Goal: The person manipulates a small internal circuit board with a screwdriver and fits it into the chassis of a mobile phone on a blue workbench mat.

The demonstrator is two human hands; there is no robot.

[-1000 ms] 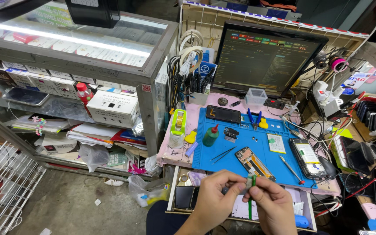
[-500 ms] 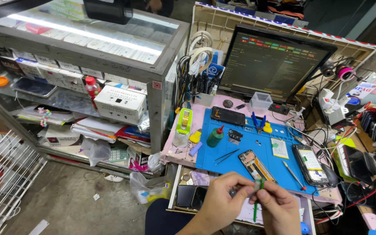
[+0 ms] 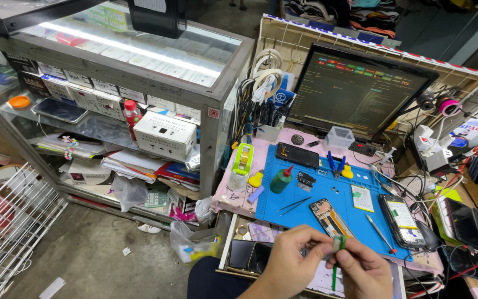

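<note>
A: Where did the hands sit?
B: At six o'clock, low over the worktop [image 3: 360, 266] edge. Left hand [image 3: 291, 266] and right hand [image 3: 363, 271] met, each grip pinching a small pale piece [image 3: 337, 242]; the right also held a green tool [image 3: 336, 266], tip down.

A: Step in hand?
B: Likely fitting or cleaning that piece. Next move would want steady fingers. Opened phone [image 3: 333, 217] lay at twelve o'clock of them, on the blue mat [image 3: 305, 199].

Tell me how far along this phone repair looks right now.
Done: an opened phone lies stripped on the blue mat. In hand: the left hand and right hand pinch a small part beside a green tool. Left: the phone remains open, tweezers unused.
</note>
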